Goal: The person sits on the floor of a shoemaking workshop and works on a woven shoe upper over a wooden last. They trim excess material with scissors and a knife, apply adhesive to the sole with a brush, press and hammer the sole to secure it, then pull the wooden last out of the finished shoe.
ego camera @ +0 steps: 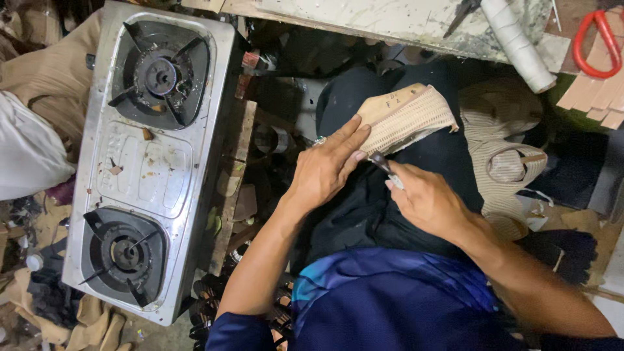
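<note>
Shoe upper: a tan woven shoe upper (pixel 406 117) stretched over a wooden form, resting on your lap over dark cloth, just below the edge of a worn workbench (pixel 390 19).
Left hand: your left hand (pixel 328 166) lies flat on the near side of the upper, fingers pressed together and stretched along the weave, pinning it down.
Right hand: your right hand (pixel 426 201) pinches a small dark tool (pixel 380 162), its tip meeting the upper's lower edge, right beside your left fingertips.
Risk: the tool tip works touching-close to your left fingers; a slip off the woven edge could nick them, or tear the weave.
Stability: the form sits on soft cloth, so it may roll if your left hand eases.
Surroundings: a two-burner steel gas stove (pixel 149 156) stands to your left; red-handled scissors (pixel 595 42) and a white roll (pixel 520 42) lie on the bench; another woven upper (pixel 504 153) sits to your right.
</note>
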A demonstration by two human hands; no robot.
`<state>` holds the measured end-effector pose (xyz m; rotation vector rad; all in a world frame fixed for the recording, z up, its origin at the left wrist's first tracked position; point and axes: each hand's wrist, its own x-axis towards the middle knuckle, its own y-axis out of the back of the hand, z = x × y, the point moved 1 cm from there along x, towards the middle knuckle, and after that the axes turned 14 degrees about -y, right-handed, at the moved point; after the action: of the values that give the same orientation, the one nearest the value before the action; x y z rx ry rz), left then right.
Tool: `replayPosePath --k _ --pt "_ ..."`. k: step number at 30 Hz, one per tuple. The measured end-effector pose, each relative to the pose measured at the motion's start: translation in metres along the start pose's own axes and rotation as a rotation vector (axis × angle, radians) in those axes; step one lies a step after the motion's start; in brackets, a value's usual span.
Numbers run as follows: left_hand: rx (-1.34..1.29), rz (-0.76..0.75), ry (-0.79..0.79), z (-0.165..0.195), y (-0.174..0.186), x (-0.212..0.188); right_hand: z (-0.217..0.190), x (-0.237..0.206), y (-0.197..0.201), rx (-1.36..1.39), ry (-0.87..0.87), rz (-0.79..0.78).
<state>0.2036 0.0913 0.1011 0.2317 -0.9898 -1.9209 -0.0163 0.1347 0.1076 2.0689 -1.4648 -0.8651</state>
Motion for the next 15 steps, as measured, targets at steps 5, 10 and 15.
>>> replayPosePath --k 5,10,15 --pt "0.032 -0.001 -0.07 -0.004 -0.003 0.018 0.004 0.01 0.007 -0.137 -0.01 0.047" --pt "0.148 -0.029 -0.137 -0.008 -0.006 0.028 0.009 0.014 0.015 -0.066 -0.055 -0.026" --pt "0.098 -0.031 -0.04 -0.006 -0.011 0.04 0.012 0.018 0.011 -0.168 -0.073 -0.002"
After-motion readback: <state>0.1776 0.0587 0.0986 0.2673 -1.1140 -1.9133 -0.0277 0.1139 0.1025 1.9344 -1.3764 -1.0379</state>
